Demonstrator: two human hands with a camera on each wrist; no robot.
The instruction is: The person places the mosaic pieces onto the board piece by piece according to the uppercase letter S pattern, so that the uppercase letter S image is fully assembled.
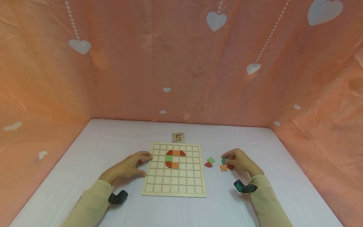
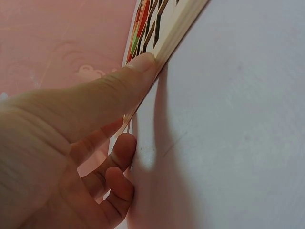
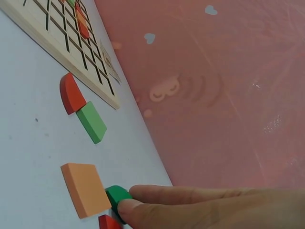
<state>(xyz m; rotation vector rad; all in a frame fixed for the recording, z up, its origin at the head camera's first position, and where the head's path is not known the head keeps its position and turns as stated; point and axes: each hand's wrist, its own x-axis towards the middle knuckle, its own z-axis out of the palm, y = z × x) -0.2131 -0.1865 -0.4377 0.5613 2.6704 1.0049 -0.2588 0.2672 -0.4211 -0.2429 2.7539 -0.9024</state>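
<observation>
A wooden grid board (image 1: 181, 189) carries red, orange and light green tiles in its upper cells. At its left edge, my left hand (image 1: 127, 167) rests with fingers and thumb spread; the thumb (image 2: 140, 62) presses the rim in the left wrist view. To the right of the board, my right hand (image 1: 241, 160) pinches a dark green curved tile (image 3: 116, 194) between thumb and finger. Beside that tile lie an orange square tile (image 1: 223, 168) and a red tile (image 1: 230, 167), the latter partly hidden by the hand.
Between board and right hand, a light green square tile (image 1: 210, 160) touches a red quarter-circle tile (image 1: 208, 164). A small pattern card (image 1: 178, 137) lies behind the board. Orange cloth (image 1: 181, 63) with white hearts encloses the white table (image 1: 113, 132) at the back and sides.
</observation>
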